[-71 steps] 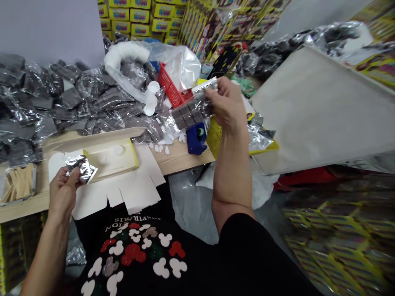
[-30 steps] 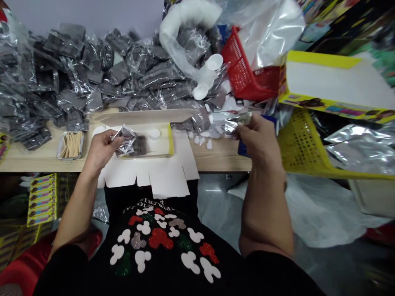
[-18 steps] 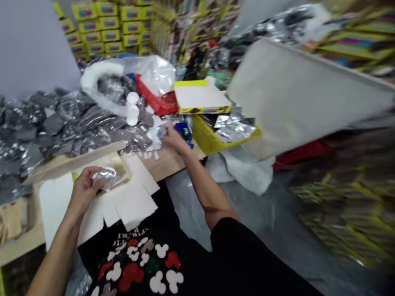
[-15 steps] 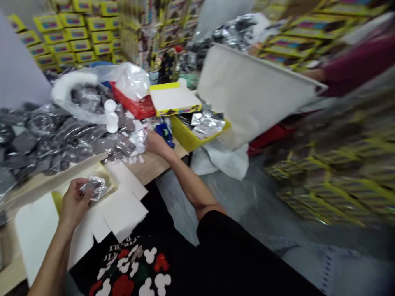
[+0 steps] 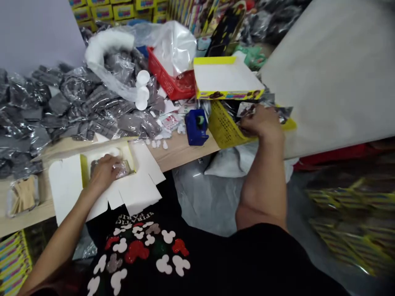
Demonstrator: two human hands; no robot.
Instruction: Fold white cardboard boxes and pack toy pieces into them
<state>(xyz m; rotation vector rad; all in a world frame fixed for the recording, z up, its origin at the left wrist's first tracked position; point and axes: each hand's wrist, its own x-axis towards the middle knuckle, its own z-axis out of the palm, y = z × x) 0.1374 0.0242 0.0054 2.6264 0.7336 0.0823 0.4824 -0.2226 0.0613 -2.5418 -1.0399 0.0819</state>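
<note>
An open white box (image 5: pixel 135 181) with spread flaps sits at the table's front edge. Inside it my left hand (image 5: pixel 106 170) has its fingers bent over a clear packet (image 5: pixel 124 169); whether it grips the packet I cannot tell. A round white piece lies behind the fingers in the box. My right hand (image 5: pixel 262 121) reaches into the yellow basket (image 5: pixel 226 129), fingers curled down among silvery packets (image 5: pixel 284 113); its fingertips are partly hidden.
Many clear-wrapped grey packets (image 5: pixel 92 107) cover the back left. A red basket (image 5: pixel 163 76), blue tape dispenser (image 5: pixel 196 127) and flat yellow-white box (image 5: pixel 228 78) stand behind. A large pale panel (image 5: pixel 333 82) rises at right.
My right hand has moved right, from beside the small white pieces into the yellow basket. My left hand stays at the box, where the silvery packet no longer shows. The view has shifted.
</note>
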